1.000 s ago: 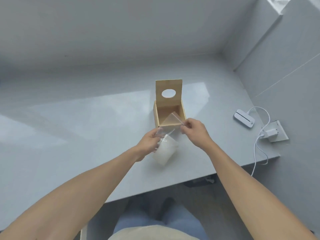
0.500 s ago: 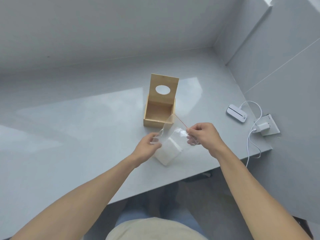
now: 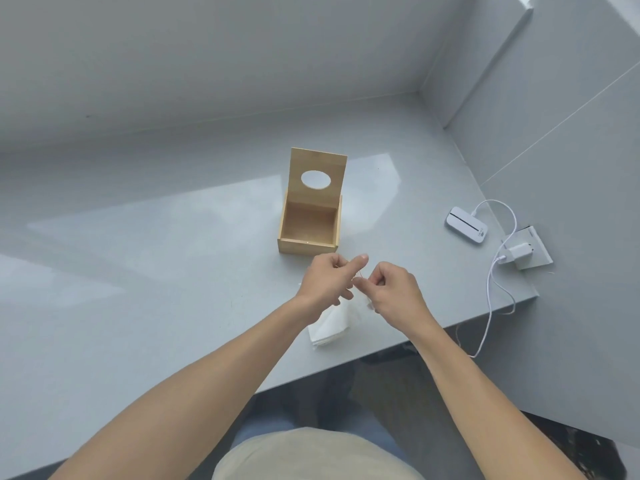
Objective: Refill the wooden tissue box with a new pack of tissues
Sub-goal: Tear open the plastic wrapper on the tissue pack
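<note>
hands (image 3: 360, 284) together over tissues (image 3: 330, 327)

The person is wearing a beige top (image 3: 311, 455) showing at the bottom centre of the frame and blue trousers (image 3: 384, 441) just above it, while both forearms are reaching in bare, with no sleeves, watch or rings.

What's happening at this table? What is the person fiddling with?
A person is refilling a wooden tissue box, which stands open and empty with its lid flipped up. Both hands, the left hand and right hand, are pinched together just in front of it, apparently around a thin red strip and clear wrapping. The stack of white tissues lies on the table beneath them, not yet in the box.
</note>
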